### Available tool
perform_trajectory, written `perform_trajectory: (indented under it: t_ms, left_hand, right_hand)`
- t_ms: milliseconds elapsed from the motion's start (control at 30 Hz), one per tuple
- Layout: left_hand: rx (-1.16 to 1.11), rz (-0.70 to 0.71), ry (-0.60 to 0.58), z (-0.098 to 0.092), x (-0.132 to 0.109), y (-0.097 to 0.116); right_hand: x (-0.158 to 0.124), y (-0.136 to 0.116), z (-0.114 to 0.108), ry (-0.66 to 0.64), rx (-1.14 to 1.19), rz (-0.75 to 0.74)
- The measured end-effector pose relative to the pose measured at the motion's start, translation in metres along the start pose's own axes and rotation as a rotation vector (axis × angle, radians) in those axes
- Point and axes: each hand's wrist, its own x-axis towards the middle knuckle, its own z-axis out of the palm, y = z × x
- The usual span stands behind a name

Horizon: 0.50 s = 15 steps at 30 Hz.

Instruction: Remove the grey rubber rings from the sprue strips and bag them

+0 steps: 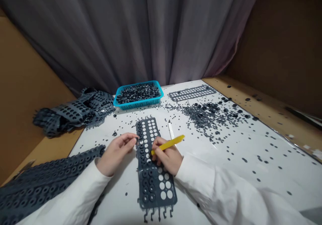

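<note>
My right hand (167, 157) grips a yellow plastic pry tool (171, 143), its tip down on a dark grey perforated rubber sheet (155, 184). That sheet lies lengthwise on the white table (226, 174), with small rubber rings in its lower holes and many upper holes showing white. My left hand (117, 153) has curled fingers, their tips at the sheet's left edge; whether they grip it I cannot tell. A slim white-handled blade (171, 131) lies just beyond the yellow tool. Both sleeves are white.
A blue plastic basket (138, 103) of dark rubber pieces stands at the back. Heaped rubber sheets (75, 112) lie back left, a long strip (42, 188) lower left, and a flat sheet (192, 93) back right. Loose dark discs (208, 116) dot the table. Cardboard and a grey curtain surround it.
</note>
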Motion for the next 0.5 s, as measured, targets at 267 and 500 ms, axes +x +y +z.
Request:
perform_trajectory:
  t_ms: [267,500]
  left_hand:
    - [-0.719,-0.275,-0.076,0.008,-0.004,-0.025]
    - [-0.937,-0.407,-0.049,-0.001,0.003,-0.033]
  right_hand:
    - [0.055,0.003,-0.026,-0.066,-0.614,-0.220]
    - [0.116,0.011,-0.023,-0.010,-0.816,-0.078]
